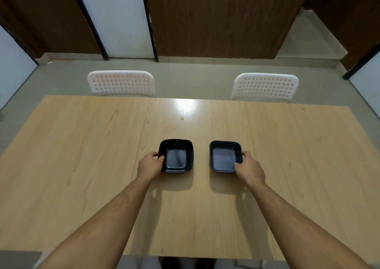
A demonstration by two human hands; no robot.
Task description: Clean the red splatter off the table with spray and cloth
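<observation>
Two black square bowls sit side by side near the middle of the light wooden table (82,166). My left hand (150,165) grips the left rim of the left bowl (176,155), thumb over the edge. My right hand (249,167) grips the right rim of the right bowl (225,155) the same way. Both bowls look empty and glossy inside. No red splatter, spray bottle or cloth shows anywhere in view. A tiny brownish speck (182,118) lies on the table beyond the bowls.
Two white perforated chairs stand at the table's far edge, one at the left (121,82) and one at the right (265,86). Behind them is grey floor, dark wooden panels and a white door (117,18). A seam runs across the tabletop left of the bowls.
</observation>
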